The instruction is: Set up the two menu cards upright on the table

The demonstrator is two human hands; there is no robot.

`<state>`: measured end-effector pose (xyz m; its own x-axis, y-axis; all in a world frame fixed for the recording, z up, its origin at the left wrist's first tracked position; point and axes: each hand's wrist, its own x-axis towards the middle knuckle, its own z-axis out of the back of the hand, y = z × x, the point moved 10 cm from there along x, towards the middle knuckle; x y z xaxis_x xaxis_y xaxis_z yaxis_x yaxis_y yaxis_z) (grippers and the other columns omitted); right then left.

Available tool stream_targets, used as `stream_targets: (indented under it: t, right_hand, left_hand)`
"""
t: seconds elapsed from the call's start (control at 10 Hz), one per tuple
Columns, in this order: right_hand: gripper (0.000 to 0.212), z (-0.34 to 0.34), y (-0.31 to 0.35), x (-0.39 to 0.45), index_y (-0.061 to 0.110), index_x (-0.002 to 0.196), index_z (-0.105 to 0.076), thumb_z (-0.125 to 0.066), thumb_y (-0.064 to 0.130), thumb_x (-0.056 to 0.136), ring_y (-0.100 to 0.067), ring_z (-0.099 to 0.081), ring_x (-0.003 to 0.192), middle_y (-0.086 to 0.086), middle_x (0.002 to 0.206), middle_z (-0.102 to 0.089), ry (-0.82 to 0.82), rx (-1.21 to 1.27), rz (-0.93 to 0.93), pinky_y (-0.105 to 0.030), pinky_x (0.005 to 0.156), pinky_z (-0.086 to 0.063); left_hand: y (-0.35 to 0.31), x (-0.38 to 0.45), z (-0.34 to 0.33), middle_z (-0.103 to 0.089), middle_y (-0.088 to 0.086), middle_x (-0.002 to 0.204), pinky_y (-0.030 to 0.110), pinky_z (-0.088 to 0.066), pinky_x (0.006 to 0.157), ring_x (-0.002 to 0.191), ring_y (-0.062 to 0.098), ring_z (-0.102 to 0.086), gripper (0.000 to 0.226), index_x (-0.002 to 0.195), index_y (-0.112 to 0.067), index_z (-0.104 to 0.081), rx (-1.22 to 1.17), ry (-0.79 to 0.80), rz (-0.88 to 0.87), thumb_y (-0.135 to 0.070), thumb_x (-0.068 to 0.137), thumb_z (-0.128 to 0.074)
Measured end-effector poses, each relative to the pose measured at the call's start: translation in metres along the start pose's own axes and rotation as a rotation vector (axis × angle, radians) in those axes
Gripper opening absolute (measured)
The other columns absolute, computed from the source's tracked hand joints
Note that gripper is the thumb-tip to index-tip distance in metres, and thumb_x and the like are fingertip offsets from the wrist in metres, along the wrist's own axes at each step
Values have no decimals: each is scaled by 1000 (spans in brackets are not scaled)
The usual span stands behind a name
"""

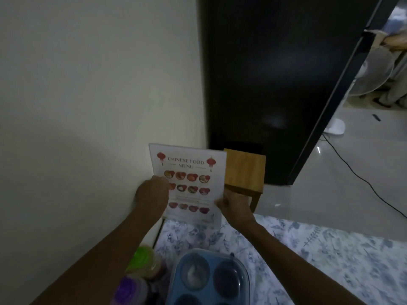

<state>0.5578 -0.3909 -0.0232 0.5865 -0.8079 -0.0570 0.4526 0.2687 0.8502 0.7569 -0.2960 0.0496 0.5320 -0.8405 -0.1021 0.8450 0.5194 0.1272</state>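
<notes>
You hold one menu card (pixel 191 181) upright at the far edge of the table (pixel 330 256), close to the pale wall (pixel 88 84). Its printed face is turned to you, headed "Chinese Food Menu", with red lanterns in the top corners and rows of dish pictures; the finer print below them is too blurred to read. Your left hand (pixel 152 192) grips the card's left edge about halfway up, fingers curled over the front and covering part of the first dish pictures. Your right hand (pixel 233 204) pinches the lower right edge, thumb on the front, the other fingers hidden behind the card. The bottom edge of the card sits at or just above the floral tablecloth; you cannot tell whether it actually touches. Only this one card shows in view.

Behind the card's right side stands a small wooden stool (pixel 244 170), partly covered by the card and your right hand, against a tall black cabinet (pixel 275 84). At the near edge, a blue lidded tray (pixel 209 278) with round wells is cut off by the frame, and beside it a green-lidded jar (pixel 144 258) and a purple-lidded jar (pixel 130 291) are blurred and half hidden by your left forearm. The room is dim throughout.
</notes>
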Motion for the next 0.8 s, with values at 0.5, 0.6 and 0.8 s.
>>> stream_targets:
  t: [0.5,0.6,0.8]
  right_hand:
    - [49,-9,-5,-2,12,122,-57,-76,31,80,-24,-67,109,-7,122,-68,188,-282,-40,-40,88,-59]
    - [53,0,-7,-18,10,122,-55,-77,30,79,-22,-64,107,-7,121,-64,237,-306,-95,-33,88,-56]
    - [59,53,3,-64,12,127,-47,-74,37,81,-24,-59,108,-7,123,-57,292,-424,-150,-35,92,-52]
  left_hand:
    - [-16,-25,36,-70,12,98,35,-54,68,85,30,-72,30,104,-6,-65,-82,-111,-29,-31,97,-49]
    - [-25,-41,52,-71,8,99,35,-54,74,87,27,-72,34,103,-12,-66,-48,-139,-39,-39,96,-48]
    - [-51,-77,89,-71,5,101,33,-51,72,85,23,-71,32,104,-15,-67,-17,-216,-71,-41,96,-50]
